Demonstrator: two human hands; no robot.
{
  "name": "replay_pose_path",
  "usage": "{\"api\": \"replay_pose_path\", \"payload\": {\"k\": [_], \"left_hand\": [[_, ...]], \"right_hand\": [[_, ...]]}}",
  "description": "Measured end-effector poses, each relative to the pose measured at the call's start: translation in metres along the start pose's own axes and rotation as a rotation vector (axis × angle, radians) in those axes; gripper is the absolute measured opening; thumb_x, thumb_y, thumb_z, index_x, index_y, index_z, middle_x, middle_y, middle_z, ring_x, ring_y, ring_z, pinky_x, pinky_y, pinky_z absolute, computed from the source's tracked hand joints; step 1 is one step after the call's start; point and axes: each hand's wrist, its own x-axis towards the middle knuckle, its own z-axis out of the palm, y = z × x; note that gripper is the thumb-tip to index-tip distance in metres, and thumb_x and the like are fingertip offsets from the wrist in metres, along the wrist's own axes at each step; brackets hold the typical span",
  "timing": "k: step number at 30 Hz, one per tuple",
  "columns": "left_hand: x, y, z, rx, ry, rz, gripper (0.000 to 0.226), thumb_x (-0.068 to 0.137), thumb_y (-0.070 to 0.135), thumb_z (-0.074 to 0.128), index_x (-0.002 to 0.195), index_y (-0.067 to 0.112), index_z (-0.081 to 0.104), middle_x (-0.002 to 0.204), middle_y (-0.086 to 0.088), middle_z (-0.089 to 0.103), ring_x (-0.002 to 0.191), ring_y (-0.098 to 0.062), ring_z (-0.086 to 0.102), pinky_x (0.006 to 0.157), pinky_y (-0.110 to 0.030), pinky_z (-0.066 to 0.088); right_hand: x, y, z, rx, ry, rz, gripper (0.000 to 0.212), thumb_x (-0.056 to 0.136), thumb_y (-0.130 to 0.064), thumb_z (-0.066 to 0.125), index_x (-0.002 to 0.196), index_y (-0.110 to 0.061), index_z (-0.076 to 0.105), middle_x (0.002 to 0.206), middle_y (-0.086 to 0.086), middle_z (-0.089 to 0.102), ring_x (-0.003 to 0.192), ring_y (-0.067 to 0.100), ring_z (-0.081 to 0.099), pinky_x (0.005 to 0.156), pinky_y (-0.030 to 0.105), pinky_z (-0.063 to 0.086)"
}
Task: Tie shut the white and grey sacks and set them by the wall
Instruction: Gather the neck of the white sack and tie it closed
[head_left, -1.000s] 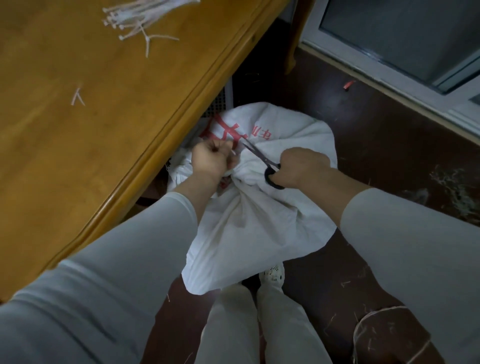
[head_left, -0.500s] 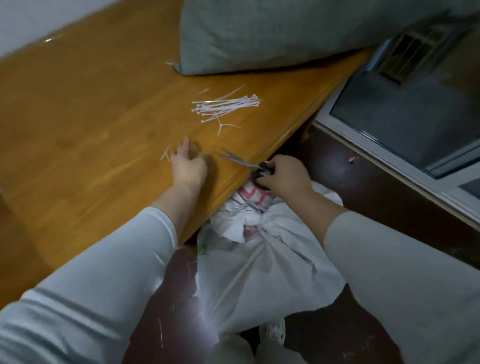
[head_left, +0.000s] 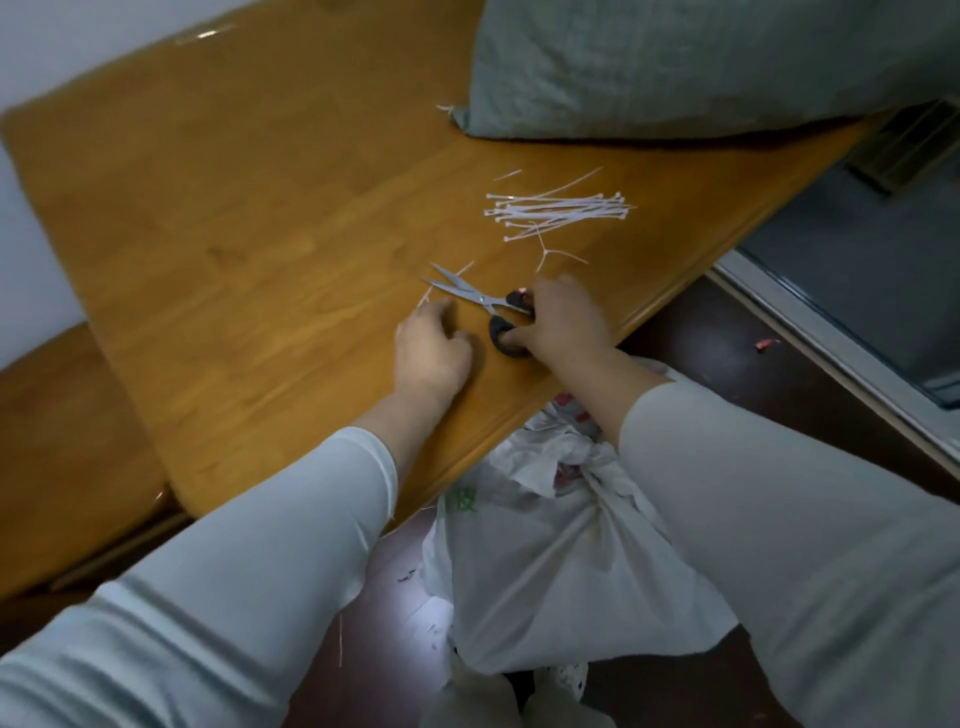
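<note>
The white sack (head_left: 561, 571) stands on the floor under the table edge, its neck gathered and bunched, red and green print showing. A grey sack (head_left: 675, 62) lies on the wooden table (head_left: 234, 208) at the back right. My right hand (head_left: 566, 322) grips the black handles of the scissors (head_left: 483, 301), which lie flat on the table with blades slightly apart, pointing left. My left hand (head_left: 431, 348) rests on the table just left of them, fingers curled. A thin white strip (head_left: 447, 283) lies at its fingertips; whether it is pinched is unclear.
A bundle of white cable ties (head_left: 561, 208) lies on the table behind the scissors, with a loose one beside it. A metal-framed glass door (head_left: 857, 291) runs along the right. The dark floor (head_left: 727, 374) has small scraps. My feet show below the sack.
Both hands have left the white sack's neck and come up onto the table. The scissors moved with my right hand from the sack onto the tabletop.
</note>
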Motion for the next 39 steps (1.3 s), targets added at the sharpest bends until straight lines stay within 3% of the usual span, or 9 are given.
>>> {"api": "replay_pose_path", "payload": {"k": [10,13,18,25,28,32,36,39], "left_hand": [[-0.009,0.04,0.006,0.009,0.075,0.061,0.045,0.082,0.004,0.049,0.127,0.01,0.055,0.126,-0.016,0.058,0.118,-0.036,0.051,0.104,-0.041,0.041],[-0.021,0.076,0.018,0.06,0.12,0.101,0.042,0.084,0.005,0.051,0.125,0.009,0.056,0.129,-0.016,0.056,0.123,-0.033,0.047,0.107,-0.036,0.036],[-0.06,0.155,0.067,0.077,0.174,0.153,0.043,0.084,0.007,0.05,0.126,0.011,0.056,0.126,-0.015,0.058,0.115,-0.034,0.053,0.103,-0.04,0.041],[-0.126,0.272,0.151,0.036,0.161,0.197,0.044,0.082,0.011,0.053,0.125,0.013,0.057,0.117,-0.017,0.063,0.108,-0.033,0.058,0.099,-0.04,0.045],[-0.141,0.3,0.173,0.026,0.158,0.199,0.043,0.084,0.012,0.052,0.127,0.013,0.055,0.127,-0.011,0.058,0.116,-0.03,0.055,0.102,-0.037,0.043],[-0.15,0.286,0.202,0.043,0.106,0.118,0.039,0.088,0.01,0.052,0.127,0.007,0.055,0.129,-0.014,0.057,0.118,-0.03,0.054,0.102,-0.034,0.043],[-0.151,0.216,0.227,0.088,0.061,-0.108,0.043,0.089,0.01,0.049,0.132,0.006,0.05,0.13,-0.015,0.057,0.108,-0.031,0.059,0.091,-0.035,0.046],[-0.151,0.146,0.239,0.175,0.024,-0.276,0.05,0.087,0.013,0.054,0.135,0.005,0.046,0.138,-0.014,0.049,0.126,-0.03,0.047,0.105,-0.033,0.037]], "right_hand": [[-0.026,0.052,-0.044,-0.023,0.133,-0.013,0.038,0.09,-0.035,0.052,0.122,-0.015,0.054,0.128,0.009,0.043,0.109,0.03,0.054,0.086,0.037,0.046],[-0.035,0.081,-0.074,-0.004,0.145,-0.02,0.034,0.09,-0.031,0.051,0.119,-0.013,0.055,0.125,0.01,0.046,0.105,0.029,0.055,0.085,0.038,0.048],[-0.063,0.159,-0.14,0.029,0.198,-0.08,0.03,0.09,-0.029,0.051,0.115,-0.014,0.059,0.122,0.009,0.05,0.099,0.028,0.058,0.082,0.039,0.051],[-0.103,0.282,-0.253,-0.003,0.202,-0.125,0.036,0.092,-0.031,0.052,0.125,-0.016,0.054,0.128,0.005,0.049,0.107,0.023,0.056,0.086,0.037,0.049],[-0.112,0.314,-0.284,0.042,0.195,-0.111,0.036,0.091,-0.031,0.052,0.125,-0.018,0.055,0.126,0.004,0.052,0.109,0.022,0.055,0.088,0.039,0.05],[-0.117,0.346,-0.263,0.087,0.103,-0.059,0.037,0.089,-0.033,0.053,0.125,-0.022,0.055,0.121,0.001,0.059,0.108,0.02,0.057,0.086,0.035,0.051],[-0.11,0.363,-0.187,0.048,-0.14,-0.007,0.041,0.088,-0.034,0.055,0.127,-0.023,0.052,0.122,0.002,0.059,0.11,0.021,0.057,0.088,0.035,0.051],[-0.101,0.363,-0.122,0.004,-0.305,-0.021,0.046,0.088,-0.033,0.056,0.132,-0.022,0.048,0.129,0.006,0.052,0.113,0.025,0.054,0.09,0.036,0.05]]}}
